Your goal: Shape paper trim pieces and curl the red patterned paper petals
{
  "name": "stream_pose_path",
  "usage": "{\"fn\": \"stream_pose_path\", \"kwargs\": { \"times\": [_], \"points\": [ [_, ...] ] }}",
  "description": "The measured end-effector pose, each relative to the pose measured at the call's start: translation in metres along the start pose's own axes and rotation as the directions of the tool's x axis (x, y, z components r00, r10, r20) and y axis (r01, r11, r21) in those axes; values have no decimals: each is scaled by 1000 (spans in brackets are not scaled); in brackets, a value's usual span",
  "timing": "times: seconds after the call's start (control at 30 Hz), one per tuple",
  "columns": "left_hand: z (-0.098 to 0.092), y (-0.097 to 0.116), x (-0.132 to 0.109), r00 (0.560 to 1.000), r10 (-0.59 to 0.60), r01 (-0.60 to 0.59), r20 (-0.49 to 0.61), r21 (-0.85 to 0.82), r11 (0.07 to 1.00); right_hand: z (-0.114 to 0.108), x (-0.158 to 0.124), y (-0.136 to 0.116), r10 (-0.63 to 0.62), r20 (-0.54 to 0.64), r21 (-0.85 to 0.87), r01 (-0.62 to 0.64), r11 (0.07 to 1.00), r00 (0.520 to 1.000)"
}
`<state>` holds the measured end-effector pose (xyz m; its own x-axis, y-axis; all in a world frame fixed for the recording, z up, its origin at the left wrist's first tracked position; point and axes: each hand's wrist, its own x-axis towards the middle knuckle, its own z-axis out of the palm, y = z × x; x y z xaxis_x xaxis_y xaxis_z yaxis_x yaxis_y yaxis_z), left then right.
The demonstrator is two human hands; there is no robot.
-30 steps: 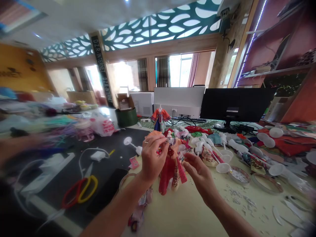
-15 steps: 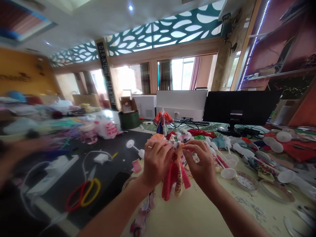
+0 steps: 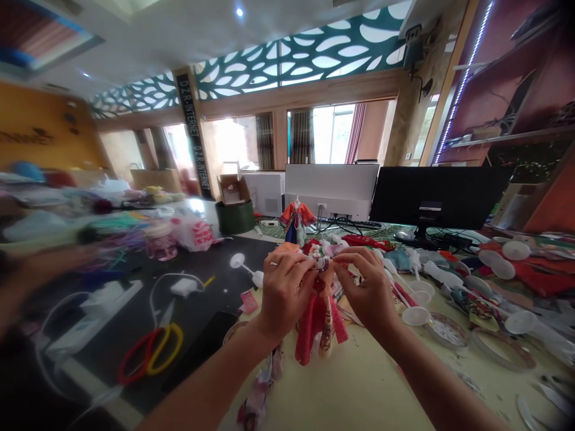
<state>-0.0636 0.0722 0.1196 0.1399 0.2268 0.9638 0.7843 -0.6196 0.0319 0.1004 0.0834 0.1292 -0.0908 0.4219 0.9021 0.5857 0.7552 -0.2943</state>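
Note:
A small doll in a red and cream dress [image 3: 320, 320] stands upright over the pale yellow table [image 3: 359, 389]. My left hand [image 3: 283, 293] is closed round its upper body from the left. My right hand [image 3: 366, 290] pinches at the doll's neck from the right, fingertips meeting those of the left hand. The doll's skirt hangs below both hands.
Behind lie several doll clothes and white doll stands [image 3: 415, 299]. A dressed doll [image 3: 296, 218] stands near a white monitor back [image 3: 332, 185] and a black monitor [image 3: 438, 194]. Red and yellow scissors [image 3: 150, 350] and a white cable lie on the black mat at left. Tape rolls [image 3: 503, 353] lie at right.
My right hand rose from below the doll's skirt to its neck and closed on it beside the left hand. The view shifted slightly.

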Motion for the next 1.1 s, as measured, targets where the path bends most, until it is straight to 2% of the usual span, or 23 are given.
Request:
{"fn": "stream_pose_path", "kwargs": {
  "times": [0.13, 0.27, 0.43, 0.53, 0.77, 0.93, 1.1],
  "points": [
    [-1, -1, -2, 999, -15, 15, -30, 2, 1000, -2, 0, 5, 16, 6, 3, -16, 1000, 1000],
    [-5, -2, 0, 1000, -14, 14, -28, 9, 1000, -4, -3, 1, -21, -1, 1, 21, 1000, 1000],
    [-19, -17, 11, 994, -43, 48, -100, 42, 998, -10, -9, -6, -44, -10, 20, 44, 999, 999],
    [-25, -21, 13, 994, -65, 67, -91, 19, 998, -12, -14, -6, -13, -9, 34, 13, 999, 1000],
    [-21, 4, -13, 996, -72, 67, -44, -92, 993, -15, -36, -8, 15, 38, 122, -20, 992, 999],
    [-12, 26, -39, 995, -73, 84, 63, -189, 978, -19, -58, -14, 39, 106, 156, -55, 986, 994],
    [-8, 40, -49, 995, -39, 56, 90, -194, 979, -22, -66, -19, 71, 137, 180, -95, 979, 988]
  ]
}}
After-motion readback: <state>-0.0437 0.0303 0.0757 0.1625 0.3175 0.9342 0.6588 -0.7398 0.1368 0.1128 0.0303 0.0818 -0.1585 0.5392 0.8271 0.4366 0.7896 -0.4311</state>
